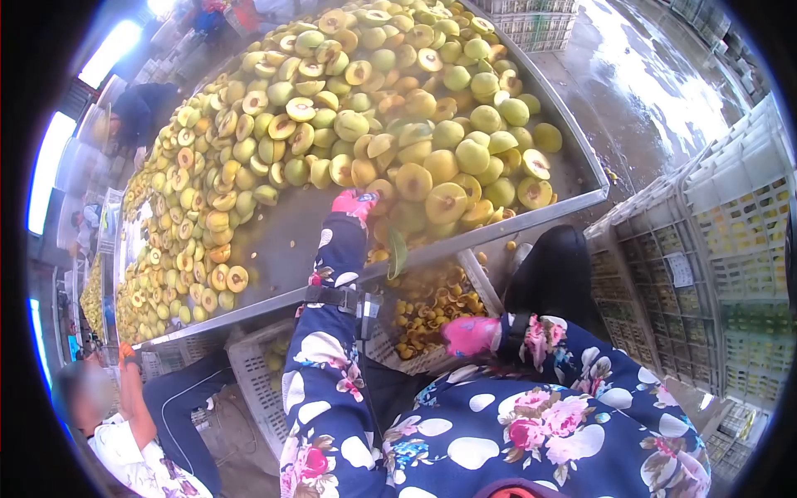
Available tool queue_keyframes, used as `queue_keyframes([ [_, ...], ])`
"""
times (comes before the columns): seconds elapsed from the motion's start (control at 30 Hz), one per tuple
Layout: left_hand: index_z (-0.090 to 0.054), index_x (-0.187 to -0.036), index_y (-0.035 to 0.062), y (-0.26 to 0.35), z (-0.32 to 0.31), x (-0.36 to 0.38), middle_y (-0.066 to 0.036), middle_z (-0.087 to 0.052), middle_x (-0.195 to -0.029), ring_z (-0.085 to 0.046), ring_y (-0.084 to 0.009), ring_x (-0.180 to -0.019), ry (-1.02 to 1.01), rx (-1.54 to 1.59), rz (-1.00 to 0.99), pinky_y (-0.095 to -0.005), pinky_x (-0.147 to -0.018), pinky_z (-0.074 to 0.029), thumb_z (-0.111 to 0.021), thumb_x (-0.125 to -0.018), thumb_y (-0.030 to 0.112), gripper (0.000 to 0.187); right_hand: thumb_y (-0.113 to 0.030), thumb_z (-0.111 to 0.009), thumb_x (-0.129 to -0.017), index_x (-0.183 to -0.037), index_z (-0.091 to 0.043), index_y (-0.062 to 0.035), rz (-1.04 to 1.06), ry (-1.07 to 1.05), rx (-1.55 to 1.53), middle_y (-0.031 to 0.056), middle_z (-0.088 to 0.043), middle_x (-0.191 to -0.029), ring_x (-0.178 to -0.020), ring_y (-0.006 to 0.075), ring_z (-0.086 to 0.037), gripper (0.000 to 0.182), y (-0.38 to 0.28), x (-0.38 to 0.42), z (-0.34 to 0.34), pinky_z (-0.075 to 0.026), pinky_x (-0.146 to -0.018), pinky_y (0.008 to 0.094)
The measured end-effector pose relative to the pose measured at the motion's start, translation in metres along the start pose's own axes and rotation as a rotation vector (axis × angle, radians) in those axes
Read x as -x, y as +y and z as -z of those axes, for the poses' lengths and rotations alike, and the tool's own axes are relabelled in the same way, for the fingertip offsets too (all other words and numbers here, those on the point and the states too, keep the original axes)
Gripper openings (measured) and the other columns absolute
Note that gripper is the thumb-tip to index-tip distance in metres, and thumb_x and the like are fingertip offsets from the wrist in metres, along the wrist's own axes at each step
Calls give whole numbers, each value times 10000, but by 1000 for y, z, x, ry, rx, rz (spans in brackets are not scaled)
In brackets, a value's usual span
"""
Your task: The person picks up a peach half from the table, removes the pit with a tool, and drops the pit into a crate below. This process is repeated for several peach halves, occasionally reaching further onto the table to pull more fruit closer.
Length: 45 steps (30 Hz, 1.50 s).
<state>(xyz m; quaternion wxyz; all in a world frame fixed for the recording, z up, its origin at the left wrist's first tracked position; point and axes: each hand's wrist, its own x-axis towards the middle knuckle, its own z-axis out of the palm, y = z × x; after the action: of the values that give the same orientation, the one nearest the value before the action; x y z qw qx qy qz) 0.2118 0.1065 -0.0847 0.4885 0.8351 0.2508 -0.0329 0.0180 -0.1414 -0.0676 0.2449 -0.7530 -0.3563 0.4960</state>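
Note:
My left hand [355,204], in a pink glove, reaches onto the metal table [286,236] at the near edge of a heap of halved yellow-green stone fruit [446,202] that look like peaches. Its fingers are curled against the fruit; whether a half is between them is hidden. My right hand [471,336], also gloved in pink, is closed low in front of my body. It is slightly blurred, and anything in it cannot be made out. Beside it, below the table edge, a container holds many small yellow-brown fruit pieces [427,311]. A green leaf [397,254] hangs at the table's rim.
Tall stacks of white plastic crates [656,278] stand close on my right. Another crate [257,365] sits under the table at left. A co-worker [137,423] sits at lower left, an orange-gloved hand at the table edge. The floor [664,79] looks wet.

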Motion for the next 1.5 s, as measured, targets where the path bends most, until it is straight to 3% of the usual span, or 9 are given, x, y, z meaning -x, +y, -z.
queue_keyframes([
  [0.1, -543, -1036, -16, 4, 14, 24, -140, -614, -921, -612, -226, -870, -165, 475, -30, -319, -773, -490, -628, -779, 88, 291, -128, -519, -837, -913, -547, -14, -37, 169, -599, 54, -571, -720, -547, 173, -547, 140, -42, 35, 32, -431, -496, 294],
  [0.2, -487, -1124, -19, 28, 35, 75, -146, -591, -1001, -602, -236, -894, -371, 860, -22, -342, -771, -510, -598, -767, -33, 374, -104, -521, -864, -927, -501, -46, 465, 331, -1323, -4, -505, -676, -510, 83, -478, 87, -26, 29, 25, -390, -461, 216],
  [0.37, -489, -1107, -22, 40, 40, 165, -160, -584, -1005, -602, -243, -885, -471, 1011, -44, -394, -751, -526, -558, -770, -41, 345, -137, -613, -828, -988, -533, -26, 402, 707, -1272, -16, -526, -701, -520, 48, -475, 210, -58, 49, 73, -381, -456, 193],
  [0.63, -419, -1171, -27, 34, 20, 226, -136, -573, -952, -546, -110, -667, -292, 755, -208, -188, -552, -438, -531, -768, -47, 418, -130, -623, -819, -1041, -546, 0, 377, 888, -1084, -4, -567, -767, -582, 35, -486, 268, -64, 33, 63, -394, -502, 191],
  [0.73, -428, -1191, -15, 26, 27, 226, -112, -575, -959, -540, -97, -670, -640, 1097, -136, -177, -566, -436, -520, -784, -58, 420, -108, -620, -814, -1037, -548, 16, 428, 897, -991, 5, -580, -797, -639, 40, -498, 265, -55, 25, 54, -415, -547, 202],
  [0.9, -478, -1157, -3, 0, 12, 227, -98, -586, -966, -586, -131, -757, -421, 951, -136, -216, -676, -481, -504, -849, 4, 310, -89, -616, -810, -1036, -548, 26, 462, 940, -858, 20, -597, -838, -691, 49, -519, 263, -55, 18, 46, -438, -592, 212],
  [1.03, -517, -1128, 3, -6, 2, 232, -102, -599, -969, -602, -150, -768, -100, 916, -11, -254, -662, -506, -520, -862, 25, 267, -80, -633, -792, -1025, -568, 3, 472, 673, -1054, 22, -604, -831, -651, 47, -541, 255, -58, 24, 48, -444, -560, 194],
  [1.27, -538, -1112, 7, 16, 51, 233, -131, -598, -1015, -616, -175, -795, -356, 1238, -11, -297, -631, -548, -601, -798, 5, 321, -245, -584, -836, -921, -560, -3, 232, 230, -1085, 7, -529, -594, -407, 67, -470, 258, -78, 63, 49, -380, -372, 194],
  [1.5, -524, -1140, 5, 20, 43, 246, -148, -586, -1073, -612, -218, -878, -289, 793, -252, -310, -737, -523, -659, -759, 34, 405, -371, -528, -856, -940, -542, 1, 284, -80, -1360, 0, -516, -598, -385, 52, -415, 381, -77, 63, 31, -355, -359, 184],
])
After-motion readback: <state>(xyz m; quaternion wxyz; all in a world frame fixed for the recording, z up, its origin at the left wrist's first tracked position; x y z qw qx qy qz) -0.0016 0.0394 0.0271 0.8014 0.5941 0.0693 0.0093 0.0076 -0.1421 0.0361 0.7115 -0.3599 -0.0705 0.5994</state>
